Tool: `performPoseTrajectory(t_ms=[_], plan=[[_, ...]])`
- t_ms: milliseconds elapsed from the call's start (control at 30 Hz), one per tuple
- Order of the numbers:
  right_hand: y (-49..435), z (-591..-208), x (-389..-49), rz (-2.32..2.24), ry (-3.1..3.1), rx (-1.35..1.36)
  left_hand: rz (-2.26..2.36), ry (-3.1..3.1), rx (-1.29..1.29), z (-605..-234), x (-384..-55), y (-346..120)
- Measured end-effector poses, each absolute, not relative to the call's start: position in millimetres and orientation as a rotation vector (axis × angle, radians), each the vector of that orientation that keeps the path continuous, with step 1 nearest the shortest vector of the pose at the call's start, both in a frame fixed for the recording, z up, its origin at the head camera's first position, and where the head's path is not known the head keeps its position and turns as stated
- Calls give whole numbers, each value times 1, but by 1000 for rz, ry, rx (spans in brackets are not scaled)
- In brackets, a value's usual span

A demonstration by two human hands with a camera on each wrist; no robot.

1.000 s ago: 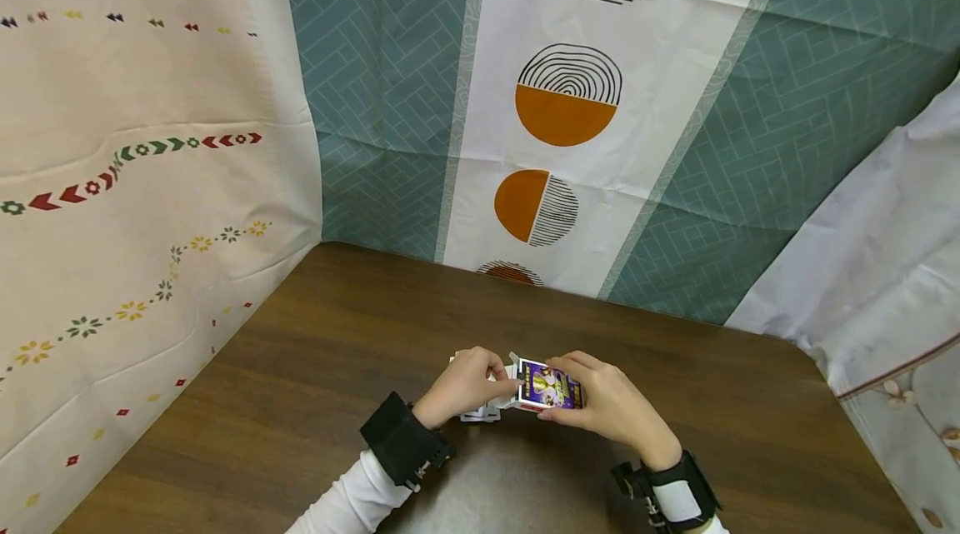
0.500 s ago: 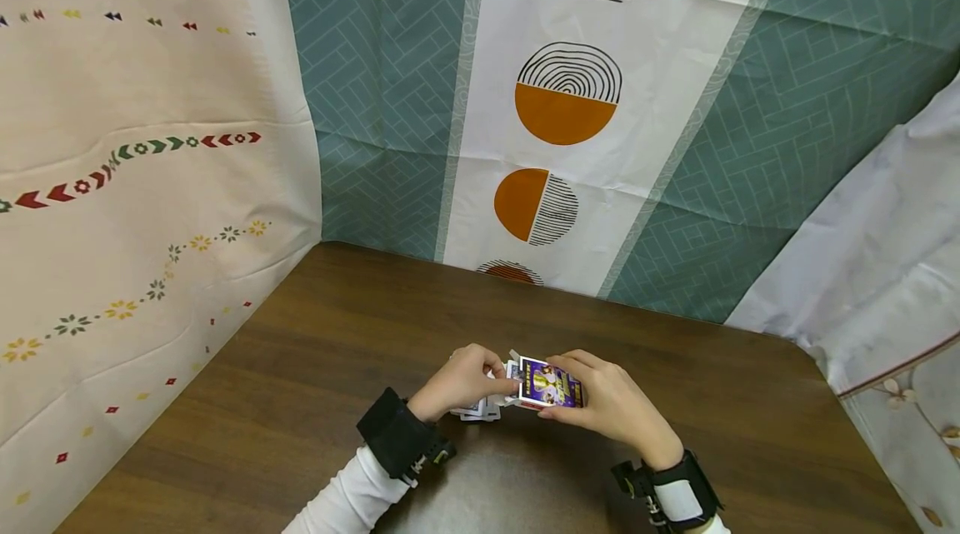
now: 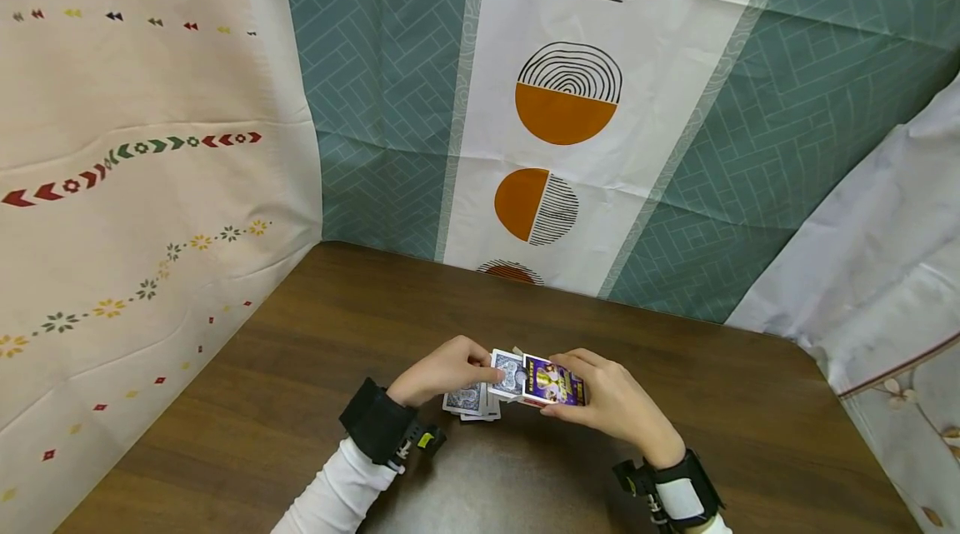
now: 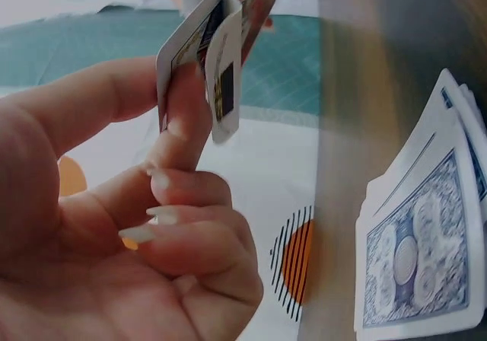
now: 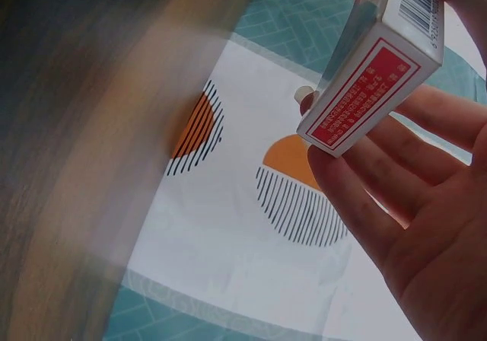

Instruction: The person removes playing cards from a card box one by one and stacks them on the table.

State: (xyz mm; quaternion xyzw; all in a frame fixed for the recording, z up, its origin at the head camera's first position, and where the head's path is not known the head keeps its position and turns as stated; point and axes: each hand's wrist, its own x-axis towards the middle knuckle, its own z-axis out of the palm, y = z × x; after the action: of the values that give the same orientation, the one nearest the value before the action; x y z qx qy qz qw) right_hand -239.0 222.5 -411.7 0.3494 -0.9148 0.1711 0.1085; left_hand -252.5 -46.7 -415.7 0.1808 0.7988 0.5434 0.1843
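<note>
In the head view my right hand [image 3: 611, 401] grips a purple playing-card box [image 3: 553, 384] by its sides, with the box mouth facing left. My left hand [image 3: 442, 369] pinches a blue-backed playing card [image 3: 507, 373] between thumb and index finger. This card sticks well out of the mouth; whether others lie under it I cannot tell. The left wrist view shows the pinched card [image 4: 169, 82] beside a white box flap [image 4: 227, 90]. Below, a pile of playing cards [image 4: 417, 253] lies face down and uneven on the table. A red-and-white end of the box [image 5: 367, 90] faces the right wrist camera.
The brown wooden table [image 3: 360, 326] extends around both hands. Behind it hangs a green-and-white curtain [image 3: 390, 101] with orange circles. A cream patterned cloth [image 3: 150, 184] covers the left side, and a white cloth [image 3: 885, 234] hangs at the right.
My left hand has drawn the card leftward out of the box, so its blue back now shows. More of the pile is uncovered. My right hand and the box have hardly moved.
</note>
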Motion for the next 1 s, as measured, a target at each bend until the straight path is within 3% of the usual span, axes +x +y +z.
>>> performPoseTrajectory(t_ms=[467,1000], plan=[[222,-413,-240,486,-2663,1027,1490,2267,564,-405,-262,-85],[221,-415,-240,488,-2669,1024,1677,2325,332,-404,-269,-110]])
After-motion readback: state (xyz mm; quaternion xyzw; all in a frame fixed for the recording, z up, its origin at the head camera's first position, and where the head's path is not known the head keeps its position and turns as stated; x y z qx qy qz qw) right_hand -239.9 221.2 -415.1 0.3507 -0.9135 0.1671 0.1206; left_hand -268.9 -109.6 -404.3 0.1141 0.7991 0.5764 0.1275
